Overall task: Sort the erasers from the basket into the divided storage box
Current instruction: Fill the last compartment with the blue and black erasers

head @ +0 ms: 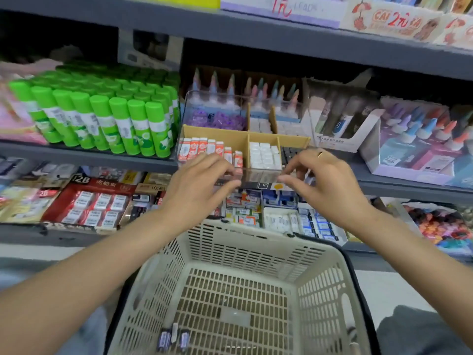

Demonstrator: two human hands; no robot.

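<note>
Both hands, left hand (202,180) and right hand (325,180), fingers curled in a loose grip on the front of the divided storage box (215,134), appear to be straightening it, so the next move likely calls for reaching down to the few erasers (174,338) left in the basket (320,265).

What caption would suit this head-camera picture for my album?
Both hands, left hand and right hand, at the clear divided storage box above a beige plastic basket.
</note>
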